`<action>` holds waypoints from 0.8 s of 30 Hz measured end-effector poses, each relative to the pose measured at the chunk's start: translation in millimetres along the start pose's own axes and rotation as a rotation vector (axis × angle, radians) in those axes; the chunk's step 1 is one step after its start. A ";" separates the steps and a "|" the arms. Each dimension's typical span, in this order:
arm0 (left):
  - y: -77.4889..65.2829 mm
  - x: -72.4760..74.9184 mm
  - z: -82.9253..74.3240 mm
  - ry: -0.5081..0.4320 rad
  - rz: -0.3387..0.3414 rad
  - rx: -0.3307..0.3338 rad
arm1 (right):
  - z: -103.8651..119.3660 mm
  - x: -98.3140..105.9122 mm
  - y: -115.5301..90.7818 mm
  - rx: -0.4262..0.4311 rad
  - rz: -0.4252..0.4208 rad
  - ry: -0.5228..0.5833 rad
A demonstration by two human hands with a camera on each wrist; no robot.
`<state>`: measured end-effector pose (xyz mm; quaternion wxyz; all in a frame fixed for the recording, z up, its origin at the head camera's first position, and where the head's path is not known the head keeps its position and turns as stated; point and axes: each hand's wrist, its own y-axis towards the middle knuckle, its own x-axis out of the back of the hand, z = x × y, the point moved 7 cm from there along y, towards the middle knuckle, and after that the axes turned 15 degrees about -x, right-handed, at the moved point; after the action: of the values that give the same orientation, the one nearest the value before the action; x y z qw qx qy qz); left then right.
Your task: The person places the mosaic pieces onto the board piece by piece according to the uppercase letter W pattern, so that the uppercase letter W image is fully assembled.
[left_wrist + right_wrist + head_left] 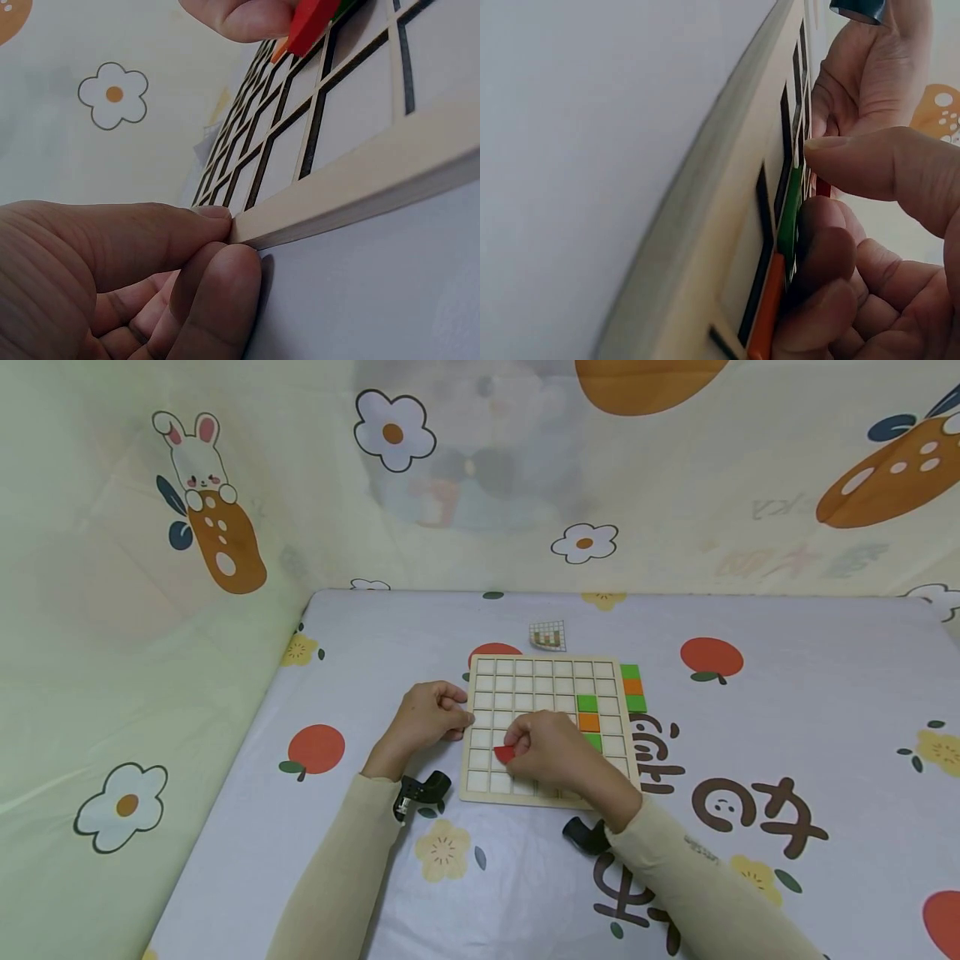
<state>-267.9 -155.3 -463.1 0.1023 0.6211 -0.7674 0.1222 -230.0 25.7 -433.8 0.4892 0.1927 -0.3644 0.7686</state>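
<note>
A wooden grid board (486,792) with white square cells lies on the table. My right hand (551,747) is over its lower middle and pinches a red tile (503,755) between thumb and fingers, tilted against the cells. The red tile (311,26) also shows at the top of the left wrist view. At the board's left edge, my left hand (429,720) grips the rim with thumb and fingertips (217,285). A green tile (587,702), an orange tile (589,722) and another green tile (594,742) sit in one column. My right hand hides some lower cells.
Along the board's right edge lie a green tile (630,672), an orange tile (633,687) and a second green tile (636,703). A small gridded pattern card (547,636) is behind the board. A patterned cloth (840,718) covers the table, with printed curtains behind and left.
</note>
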 end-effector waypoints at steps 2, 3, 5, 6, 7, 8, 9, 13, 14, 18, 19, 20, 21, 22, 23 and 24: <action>-0.2 -0.3 -0.3 -0.011 0.000 0.000 | 0.7 -1.1 0.1 0.001 0.000 -0.001; -0.1 -0.3 -0.3 -0.012 0.000 0.001 | 0.9 -1.7 0.2 0.001 0.001 -0.001; -0.2 -0.3 -0.5 -0.013 0.000 0.001 | 1.7 -2.5 -0.2 0.006 0.001 -0.003; -0.2 -0.4 -0.5 -0.012 0.000 0.001 | 2.0 -2.9 -0.4 0.004 0.001 -0.004; -0.2 -0.4 -0.4 -0.012 0.001 0.001 | 2.3 -3.2 -0.4 0.006 0.001 -0.008; -0.2 -0.4 -0.4 -0.012 0.000 0.002 | 2.5 -3.6 -0.5 0.008 0.002 -0.009; -0.2 -0.4 -0.4 -0.011 0.000 0.004 | 2.8 -3.6 -0.5 0.013 -0.001 -0.011; -0.1 -0.4 -0.2 -0.010 -0.002 0.010 | 3.7 -3.6 -0.6 0.031 -0.014 -0.023; -0.2 -0.4 -0.5 -0.009 -0.002 0.010 | 3.9 -3.7 -0.6 0.034 -0.018 -0.028; -0.4 -0.4 -0.9 -0.011 -0.001 0.005 | 3.8 -4.5 -0.5 0.022 -0.031 -0.051; -0.5 -0.3 -0.9 -0.012 0.000 0.003 | 4.0 -4.6 -0.6 0.021 -0.035 -0.057; -0.4 -0.4 -0.8 -0.012 0.000 0.002 | 4.2 -4.8 -0.7 0.017 -0.036 -0.062; -0.4 -0.5 -0.8 -0.013 0.000 0.001 | 4.4 -4.9 -1.0 0.014 -0.038 -0.064; -0.4 -0.6 -0.7 -0.012 0.001 0.001 | 4.6 -5.1 -1.1 0.014 -0.041 -0.068; -0.3 -0.6 -0.7 -0.012 0.000 0.001 | 5.0 -5.0 -1.4 0.014 -0.043 -0.071; -0.3 -0.7 -0.7 -0.011 0.000 0.002 | 5.4 -5.0 -1.7 0.014 -0.045 -0.072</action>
<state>-267.5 -154.5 -462.7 0.0975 0.6219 -0.7677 0.1195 -226.6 19.1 -432.8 0.4918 0.2319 -0.3720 0.7523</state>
